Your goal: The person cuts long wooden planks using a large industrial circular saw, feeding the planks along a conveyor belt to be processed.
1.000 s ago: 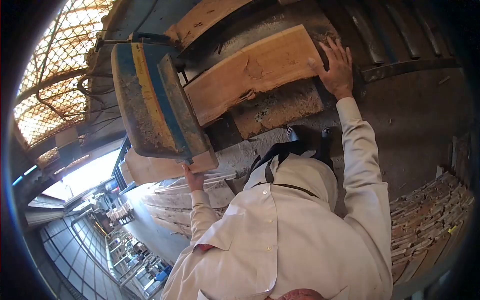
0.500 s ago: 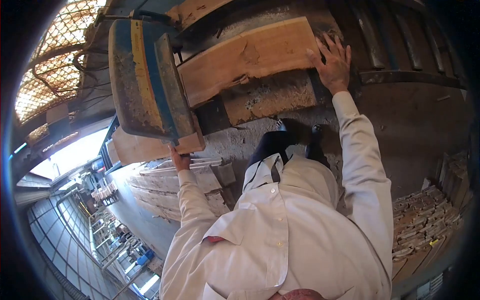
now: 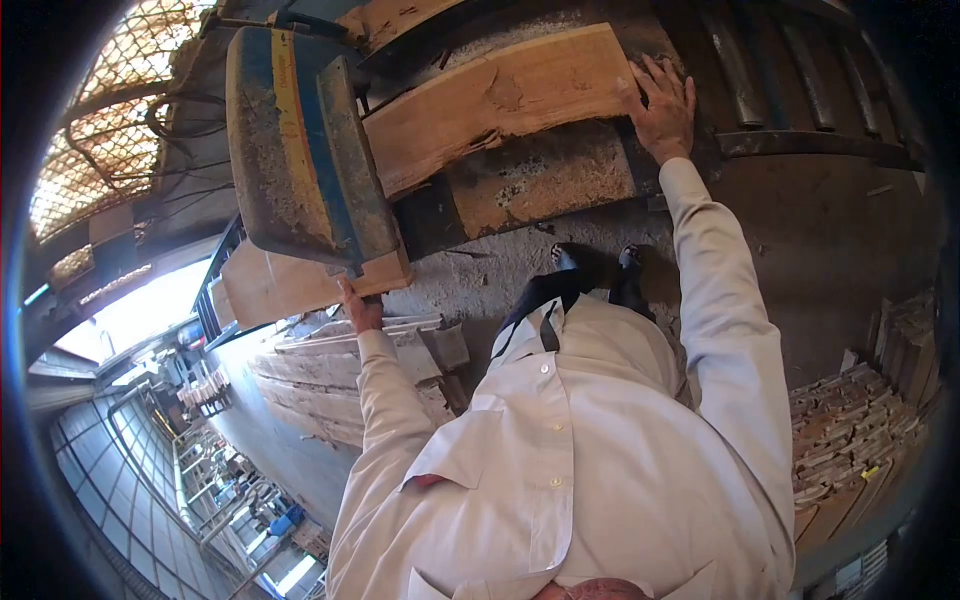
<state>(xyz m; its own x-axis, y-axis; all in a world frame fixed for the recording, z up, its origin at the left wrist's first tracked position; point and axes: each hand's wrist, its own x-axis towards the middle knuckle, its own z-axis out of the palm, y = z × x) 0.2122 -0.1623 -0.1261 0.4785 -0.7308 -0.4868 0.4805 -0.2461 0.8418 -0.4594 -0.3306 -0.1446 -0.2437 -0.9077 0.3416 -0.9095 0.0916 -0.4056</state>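
Note:
A long plank (image 3: 500, 95) with a rough, bark-like lower edge lies on the machine bed, its left end running behind a blue and yellow machine housing (image 3: 300, 150). My right hand (image 3: 662, 112) rests at the plank's right end, fingers spread, the fingertips and thumb near the cut end. Below the housing, another wooden board (image 3: 300, 285) sticks out. My left hand (image 3: 364, 310) grips the lower edge of that board near its right end, one digit pointing up along it; the remaining fingers are partly hidden. The cutting part behind the housing does not show.
A sawdust-covered ledge (image 3: 550, 185) runs below the plank. Metal rollers (image 3: 740, 85) lie at the upper right. Stacked boards (image 3: 330, 385) stand beside my left arm, and stacked wood pieces (image 3: 850, 430) at the lower right. Wire mesh (image 3: 125, 80) covers the upper left.
The plank and my right hand have shifted slightly left relative to the housing. My left hand stays at the lower board. The whole view has moved a little.

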